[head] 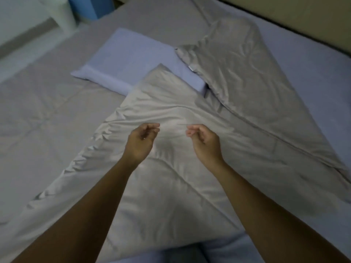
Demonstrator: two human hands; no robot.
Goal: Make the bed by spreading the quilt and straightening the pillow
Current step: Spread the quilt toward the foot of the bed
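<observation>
A beige-grey quilt (171,168) lies crumpled and partly folded across the bed, one flap (247,73) thrown toward the far right. A pale lavender pillow (129,59) lies askew beyond it, its near right corner covered by the quilt. My left hand (141,141) and my right hand (204,141) hover side by side above the quilt's middle. The fingers of both are loosely curled, and neither holds anything or touches the fabric.
The grey-lavender bed sheet (47,120) shows bare to the left of the quilt and along the far right. A beige headboard or wall (303,18) runs along the upper right. A white and blue object (79,8) stands beyond the bed's far left corner.
</observation>
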